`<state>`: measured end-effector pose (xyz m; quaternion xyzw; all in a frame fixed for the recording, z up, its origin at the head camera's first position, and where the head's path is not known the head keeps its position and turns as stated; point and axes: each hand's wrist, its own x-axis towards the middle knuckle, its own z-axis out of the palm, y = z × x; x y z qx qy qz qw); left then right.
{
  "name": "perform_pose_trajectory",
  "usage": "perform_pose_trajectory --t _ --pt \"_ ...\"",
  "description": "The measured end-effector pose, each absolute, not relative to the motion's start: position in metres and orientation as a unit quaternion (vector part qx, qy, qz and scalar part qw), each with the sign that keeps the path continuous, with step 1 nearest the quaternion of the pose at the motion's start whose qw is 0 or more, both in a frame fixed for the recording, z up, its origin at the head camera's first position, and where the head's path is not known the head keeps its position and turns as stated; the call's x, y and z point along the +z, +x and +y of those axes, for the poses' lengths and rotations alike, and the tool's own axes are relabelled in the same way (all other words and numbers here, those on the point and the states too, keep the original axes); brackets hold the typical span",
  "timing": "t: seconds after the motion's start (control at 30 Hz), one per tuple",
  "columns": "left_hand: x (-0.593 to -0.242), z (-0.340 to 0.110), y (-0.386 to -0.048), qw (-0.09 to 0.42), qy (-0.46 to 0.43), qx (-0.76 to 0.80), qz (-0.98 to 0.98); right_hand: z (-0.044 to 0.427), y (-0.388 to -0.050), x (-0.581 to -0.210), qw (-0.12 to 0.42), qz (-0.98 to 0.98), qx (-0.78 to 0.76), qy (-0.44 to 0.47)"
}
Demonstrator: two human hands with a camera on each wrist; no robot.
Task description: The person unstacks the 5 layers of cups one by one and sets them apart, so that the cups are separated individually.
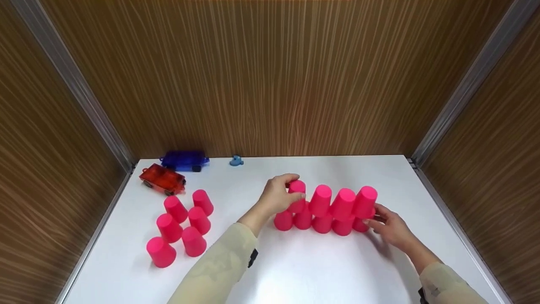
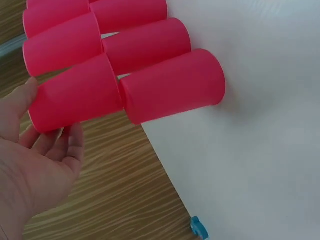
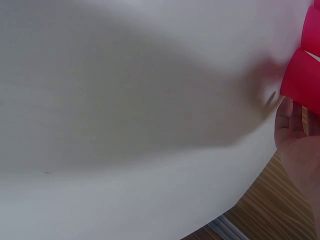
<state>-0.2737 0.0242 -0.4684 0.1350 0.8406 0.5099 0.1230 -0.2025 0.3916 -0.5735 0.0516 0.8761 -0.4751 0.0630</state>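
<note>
Pink cups stand upside down in two tiers at the right of the table. My left hand [image 1: 275,195] grips the leftmost upper cup [image 1: 298,186], thumb on the near side and fingers beyond it; in the left wrist view this cup [image 2: 80,92] sits base to rim on a lower cup [image 2: 175,86]. At the other end, my right hand [image 1: 394,229] holds the rightmost lower cup [image 1: 360,226] between thumb and fingers. That lower cup [image 3: 304,80] is partly cut off in the right wrist view. Several other cups, such as an upper cup [image 1: 321,200], stand between the hands.
Several more upside-down pink cups [image 1: 170,228] stand in two lines at the left of the white table [image 1: 287,270]. Behind them are a red toy wagon [image 1: 162,178], a blue toy wagon [image 1: 184,160] and a small blue toy [image 1: 236,161]. Wood-grain panels [image 1: 270,76] enclose the table.
</note>
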Motion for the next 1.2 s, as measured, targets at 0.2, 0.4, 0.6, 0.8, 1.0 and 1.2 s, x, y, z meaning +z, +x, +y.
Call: perform_pose_trajectory --t 0.2,0.4,0.6,0.8,1.0,1.2 --pt "-0.456 -0.008 -0.28 0.123 0.134 0.499 0.847 0.392 -0.202 -0.574 0.058 0.879 -0.47 0.043" --pt "-0.449 -0.049 -0.293 0.118 0.128 0.484 0.858 0.392 -0.201 -0.574 0.043 0.883 -0.467 0.033" --pt "-0.447 -0.092 -0.303 0.112 0.113 0.453 0.877 0.391 -0.201 -0.575 0.049 0.882 -0.467 0.036" --pt "-0.449 -0.126 -0.315 0.124 0.091 0.44 0.885 0.39 -0.202 -0.573 0.053 0.882 -0.467 0.042" --pt "-0.456 -0.147 -0.32 0.148 0.074 0.429 0.888 0.391 -0.202 -0.572 0.059 0.88 -0.469 0.053" --pt "-0.468 -0.162 -0.326 0.17 0.056 0.413 0.893 0.389 -0.201 -0.571 0.064 0.878 -0.471 0.053"
